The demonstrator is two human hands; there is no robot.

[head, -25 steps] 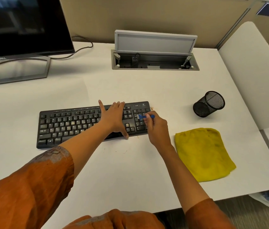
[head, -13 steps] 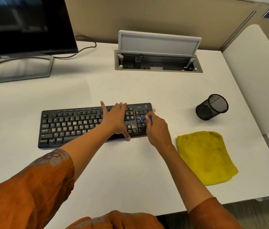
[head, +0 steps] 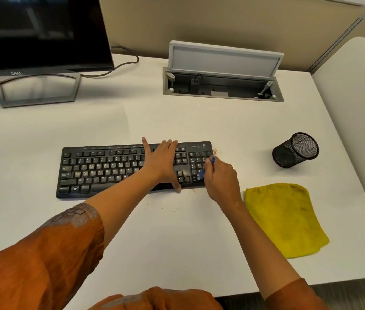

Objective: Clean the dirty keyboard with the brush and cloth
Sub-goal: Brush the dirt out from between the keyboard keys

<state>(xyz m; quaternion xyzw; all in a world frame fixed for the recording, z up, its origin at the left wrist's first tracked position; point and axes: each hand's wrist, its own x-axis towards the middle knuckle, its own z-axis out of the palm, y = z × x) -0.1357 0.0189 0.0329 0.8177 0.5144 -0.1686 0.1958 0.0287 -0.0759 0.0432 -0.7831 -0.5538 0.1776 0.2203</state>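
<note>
While the monitor [head: 40,32] stands at far left of the white counter [head: 177,231], the black keyboard [head: 101,171] lies mid-counter. Left hand [head: 160,164] rests flat on its right-centre keys, fingers [head: 168,144] straight and spread; just right, the right hand [head: 220,177] has curled fingers gripping a blue brush [head: 207,166] over the number pad. Yellow cloth [head: 284,218] lies flat right of the keyboard, mesh cup [head: 294,151] tipped beyond it.
</note>
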